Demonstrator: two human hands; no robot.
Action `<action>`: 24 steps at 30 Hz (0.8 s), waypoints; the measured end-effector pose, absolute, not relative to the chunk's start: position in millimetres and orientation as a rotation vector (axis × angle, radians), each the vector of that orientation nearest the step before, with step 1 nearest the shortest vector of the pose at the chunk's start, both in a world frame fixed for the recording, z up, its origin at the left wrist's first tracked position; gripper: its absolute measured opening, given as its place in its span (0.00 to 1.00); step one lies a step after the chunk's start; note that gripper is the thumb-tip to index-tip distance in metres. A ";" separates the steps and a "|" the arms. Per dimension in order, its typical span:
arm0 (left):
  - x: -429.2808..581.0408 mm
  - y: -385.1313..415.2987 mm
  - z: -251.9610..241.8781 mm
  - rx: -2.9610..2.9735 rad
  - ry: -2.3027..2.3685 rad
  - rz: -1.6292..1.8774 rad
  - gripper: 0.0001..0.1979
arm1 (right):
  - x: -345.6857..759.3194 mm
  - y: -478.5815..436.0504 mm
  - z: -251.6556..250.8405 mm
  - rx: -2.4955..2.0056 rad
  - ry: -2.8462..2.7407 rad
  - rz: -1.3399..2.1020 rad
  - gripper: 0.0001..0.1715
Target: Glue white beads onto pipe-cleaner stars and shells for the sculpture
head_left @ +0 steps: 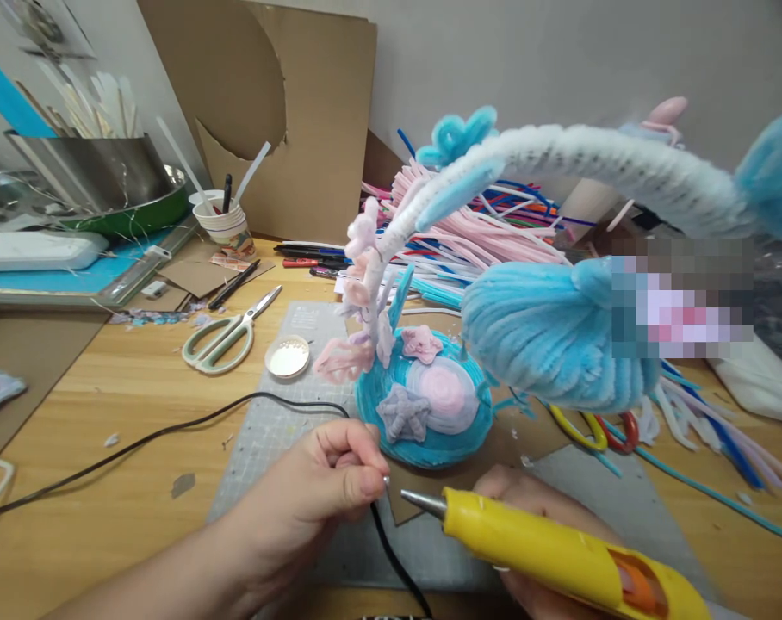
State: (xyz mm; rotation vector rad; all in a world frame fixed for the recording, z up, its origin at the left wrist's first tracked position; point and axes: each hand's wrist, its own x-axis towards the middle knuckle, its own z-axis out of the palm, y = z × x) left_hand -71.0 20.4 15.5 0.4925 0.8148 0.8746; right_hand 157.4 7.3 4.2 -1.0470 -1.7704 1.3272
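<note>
My right hand (533, 508) grips a yellow hot glue gun (559, 551) low at the front, its metal nozzle pointing left. My left hand (326, 482) is closed in a pinch on something tiny, right at the nozzle tip, too small to name. Just behind both hands stands a pipe-cleaner craft: a blue round base (423, 405) with pink and lilac starfish and shell shapes. A white fuzzy arch (591, 159) rises from the base to the right. A big light-blue fuzzy body (546, 336) hangs under the arch.
A black cord (171, 430) runs across the grey cutting mat (281, 430). Green-handled scissors (226, 336) and a small round tin (288, 356) lie behind. A heap of pink and blue pipe cleaners (481, 228), pens, a paper cup (221, 215) and cardboard fill the back.
</note>
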 end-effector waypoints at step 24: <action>-58.3 52.1 24.9 0.773 1.378 0.991 0.09 | 169.7 -10.6 11.7 -0.960 -1.692 1.473 0.07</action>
